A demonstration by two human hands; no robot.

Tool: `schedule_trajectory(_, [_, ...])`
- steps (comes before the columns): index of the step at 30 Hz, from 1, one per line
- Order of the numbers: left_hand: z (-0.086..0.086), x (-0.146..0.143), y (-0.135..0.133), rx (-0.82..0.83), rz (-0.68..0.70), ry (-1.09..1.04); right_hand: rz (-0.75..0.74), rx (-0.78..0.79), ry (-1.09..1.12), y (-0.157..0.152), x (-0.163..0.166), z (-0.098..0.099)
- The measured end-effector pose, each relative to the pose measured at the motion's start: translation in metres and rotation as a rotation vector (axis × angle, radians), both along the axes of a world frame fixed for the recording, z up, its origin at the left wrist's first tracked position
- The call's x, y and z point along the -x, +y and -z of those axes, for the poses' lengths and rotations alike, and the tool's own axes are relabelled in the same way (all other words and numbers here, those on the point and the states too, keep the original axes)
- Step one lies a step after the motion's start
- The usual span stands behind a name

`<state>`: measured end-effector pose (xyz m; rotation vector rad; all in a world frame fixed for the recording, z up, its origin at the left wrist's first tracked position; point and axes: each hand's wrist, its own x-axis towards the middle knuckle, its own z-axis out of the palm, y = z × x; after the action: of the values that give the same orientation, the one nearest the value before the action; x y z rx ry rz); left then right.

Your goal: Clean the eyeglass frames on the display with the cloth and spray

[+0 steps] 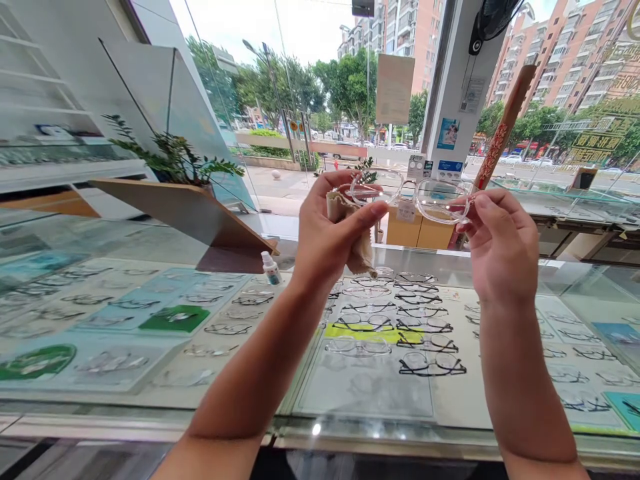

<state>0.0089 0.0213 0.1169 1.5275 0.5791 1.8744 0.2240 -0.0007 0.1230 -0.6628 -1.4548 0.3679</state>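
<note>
A pair of clear-framed eyeglasses (409, 190) is raised above the glass counter, lenses facing the window. My left hand (327, 223) grips its left side, and a beige cleaning cloth (363, 252) is bunched in the same hand, hanging below the thumb. At the other end, my right hand (503, 237) pinches the frame near the right hinge. Beneath the hands, two columns of eyeglasses (369, 323) lie on the counter, some clear and some dark-framed.
On the glass counter (350, 400) a small white spray bottle (271, 269) stands left of my left forearm. A slanted brown board (190, 210) and a potted plant (183, 160) are farther left. Many more frames show in the display at both sides. A glass window lies ahead.
</note>
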Motion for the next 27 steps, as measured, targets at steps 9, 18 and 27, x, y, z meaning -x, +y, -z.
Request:
schedule_trajectory(9, [-0.011, 0.002, -0.009, 0.545, 0.711, -0.160, -0.022, -0.188, -0.321, -0.009, 0.013, 0.002])
schedule_trajectory(18, [-0.005, -0.003, -0.009, 0.691, 0.759, -0.117, 0.110, -0.367, -0.440, -0.013, 0.023, 0.001])
schedule_trajectory(27, [0.003, -0.006, -0.003, 0.539, 0.787, 0.151, 0.183, -0.369, -0.338, -0.015, 0.022, 0.005])
